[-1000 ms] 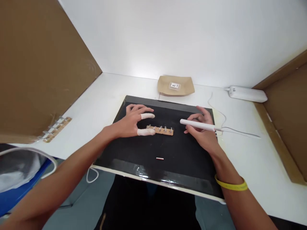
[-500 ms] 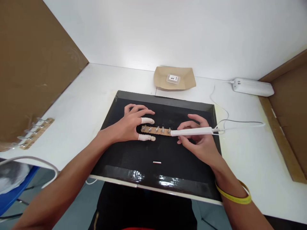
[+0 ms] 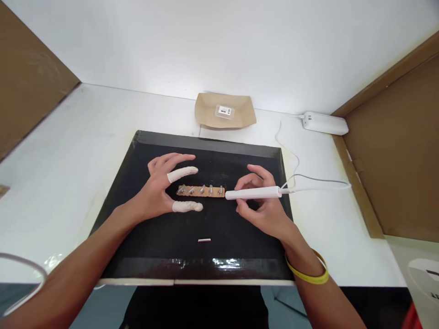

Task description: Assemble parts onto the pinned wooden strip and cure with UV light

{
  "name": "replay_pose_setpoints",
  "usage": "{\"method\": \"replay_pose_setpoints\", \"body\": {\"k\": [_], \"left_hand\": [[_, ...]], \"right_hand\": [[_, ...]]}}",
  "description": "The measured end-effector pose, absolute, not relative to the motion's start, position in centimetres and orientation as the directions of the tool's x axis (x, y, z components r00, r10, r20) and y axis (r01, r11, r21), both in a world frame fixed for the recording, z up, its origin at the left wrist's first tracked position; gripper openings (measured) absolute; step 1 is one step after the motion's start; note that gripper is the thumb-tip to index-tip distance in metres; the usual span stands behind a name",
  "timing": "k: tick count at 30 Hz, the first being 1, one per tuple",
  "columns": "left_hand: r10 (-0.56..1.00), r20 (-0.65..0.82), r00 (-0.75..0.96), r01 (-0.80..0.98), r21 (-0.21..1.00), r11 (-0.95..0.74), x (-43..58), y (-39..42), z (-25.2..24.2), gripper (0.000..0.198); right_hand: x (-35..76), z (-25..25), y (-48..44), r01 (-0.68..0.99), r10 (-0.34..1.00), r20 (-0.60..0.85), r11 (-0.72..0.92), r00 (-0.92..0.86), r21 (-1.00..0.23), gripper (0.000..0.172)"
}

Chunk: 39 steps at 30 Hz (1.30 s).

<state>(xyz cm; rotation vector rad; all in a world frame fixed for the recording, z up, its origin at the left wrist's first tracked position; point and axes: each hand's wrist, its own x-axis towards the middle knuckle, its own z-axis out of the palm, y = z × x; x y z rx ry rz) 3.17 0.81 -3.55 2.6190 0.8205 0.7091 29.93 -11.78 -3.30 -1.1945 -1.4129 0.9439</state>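
A smooth white wall (image 3: 206, 45) rose behind the white tabletop (image 3: 113, 109), and a matte brown panel (image 3: 408, 160) leaned at the right. On the table lay a flat black board (image 3: 178, 246), its near border glossy and throwing back bright glints. Over it the two hands were well apart from each other: the left hand (image 3: 156, 194), which a second earlier had its fingertips overlapping the work's left end, now stood with covered finger and thumb spread either side of it, while the right hand (image 3: 269, 214) kept its pinch. Beyond the board sat a creased tan paper tray (image 3: 206, 114), and to its right a rounded white block (image 3: 325, 124). The right fingers gripped a slim white pen (image 3: 254, 193) with a thin cable at its tail; its tip, clear of the work a second before, now met or nearly met the right end of the brown strip (image 3: 196, 192), which lay mid-board. A yellow wristband (image 3: 310, 276) circled the right wrist. The tray held a clear plastic box (image 3: 224, 112); the strip carried a row of clear, tilted little pegs (image 3: 211, 189). Nearer the board's front lay a small pale sliver (image 3: 204, 240).
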Motion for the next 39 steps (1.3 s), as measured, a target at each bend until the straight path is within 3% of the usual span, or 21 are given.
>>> {"method": "replay_pose_setpoints", "body": {"k": [5, 15, 22, 39], "left_hand": [[0.623, 0.459, 0.633, 0.466, 0.416, -0.781, 3.5, 0.5, -4.0, 0.076], [0.546, 0.676, 0.496, 0.414, 0.368, -0.832, 3.5, 0.8, -5.0, 0.046], [0.608, 0.667, 0.430, 0.463, 0.416, -0.783, 3.6, 0.8, -5.0, 0.050], [0.633, 0.648, 0.424, 0.464, 0.444, -0.766, 3.5, 1.2, -5.2, 0.047]], "right_hand": [[30.0, -3.3, -11.6, 0.194, 0.973, 0.232, 0.225, 0.012, -0.955, 0.069], [30.6, -2.9, -11.5, 0.147, 0.970, 0.232, 0.220, 0.076, -0.964, 0.067], [31.3, -2.2, -11.3, -0.068, 0.988, 0.107, 0.115, 0.113, -0.991, 0.071], [31.2, -3.3, -10.8, 0.028, 0.991, 0.071, 0.068, 0.112, -0.997, 0.056]]}}
